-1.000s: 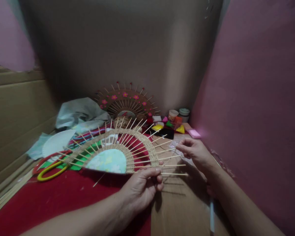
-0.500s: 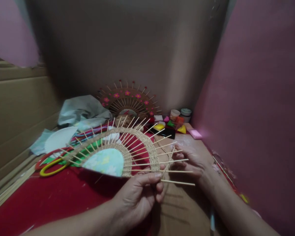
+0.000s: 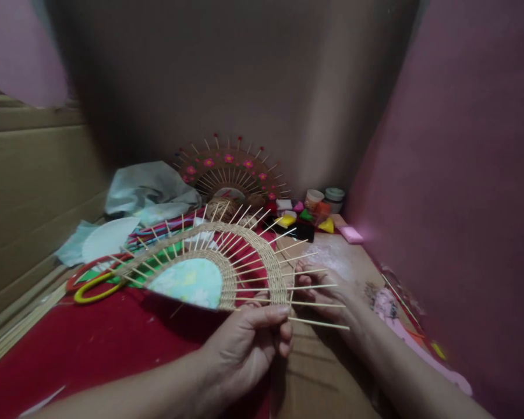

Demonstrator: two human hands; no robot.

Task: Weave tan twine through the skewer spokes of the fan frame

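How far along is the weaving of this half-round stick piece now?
Done: a wide woven band runs around the blue centre. In hand: the left hand pinches the band's lower end; the right hand sits among the bare stick ends. Left, probably: flowers and beaded tips like the decorated piece behind, which this one lacks.

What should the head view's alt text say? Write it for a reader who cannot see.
A person's left hand pinches the lower edge of a half-round woven frame with bare sticks fanning out, while the right hand sits behind the sticks on its right side. Beyond them, a flowered frame leans on the wall, past a red cloth.
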